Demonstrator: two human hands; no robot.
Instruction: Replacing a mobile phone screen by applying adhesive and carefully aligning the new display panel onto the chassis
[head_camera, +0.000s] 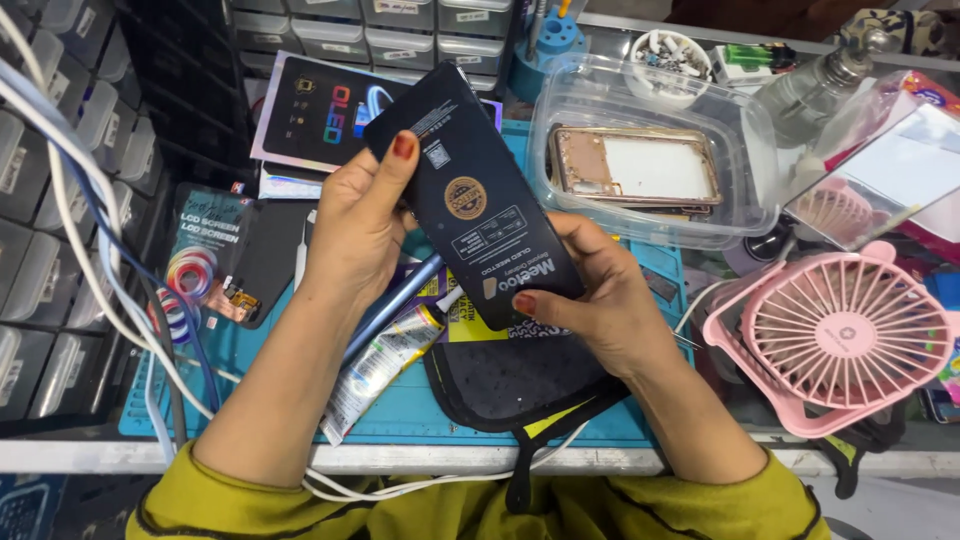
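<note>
Both my hands hold a long dark navy box (465, 195) with a round gold seal, tilted over the blue work mat (420, 405). My left hand (358, 225) grips its upper left edge, thumb on the face. The lower end rests in my right hand (600, 295), thumb pressed on the near corner. Under the box lie a squeezed glue tube (375, 370), a blue pen-like tool (390, 305) and a black pad (520, 385).
A clear plastic tub (745, 150) holds a rose-gold phone frame (632, 165). A pink desk fan (845, 335) stands at right. Screen packages (305, 110) and a black one (215, 255) lie at left, beside grey parts drawers (50, 200) and white cables (85, 230).
</note>
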